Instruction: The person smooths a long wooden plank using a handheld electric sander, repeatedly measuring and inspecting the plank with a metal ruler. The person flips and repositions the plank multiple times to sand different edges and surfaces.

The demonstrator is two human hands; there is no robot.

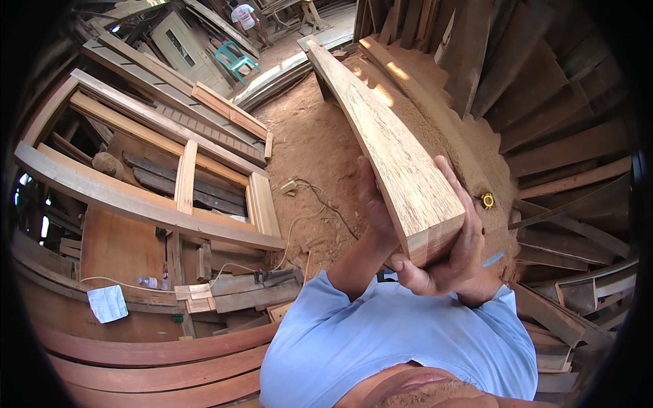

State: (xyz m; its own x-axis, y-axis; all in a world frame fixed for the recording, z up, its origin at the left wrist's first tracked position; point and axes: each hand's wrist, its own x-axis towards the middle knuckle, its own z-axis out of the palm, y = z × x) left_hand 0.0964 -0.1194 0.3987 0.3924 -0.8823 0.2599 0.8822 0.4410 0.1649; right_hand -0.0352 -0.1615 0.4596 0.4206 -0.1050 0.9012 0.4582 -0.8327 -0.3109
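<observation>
A long, pale wooden beam (401,153) stretches from just in front of my chest to the far side of the sawdust-covered ground, its near end raised. My right hand (462,248) wraps that near end from the right, fingers along the side and thumb below the cut face. On the opposite side my left hand (377,204) grips the beam, its fingers partly hidden by the wood. The far end seems to sit low near a dark support; what bears it is hard to make out.
A wooden frame (185,178) lies on stacked timber at left. Below it are a paper sheet (107,304) and plastic bottle (154,283). A cable socket (289,186) and yellow tape measure (487,200) lie on the ground. Boards (564,146) lean at right. Beyond are a green chair (236,60) and a person (246,18).
</observation>
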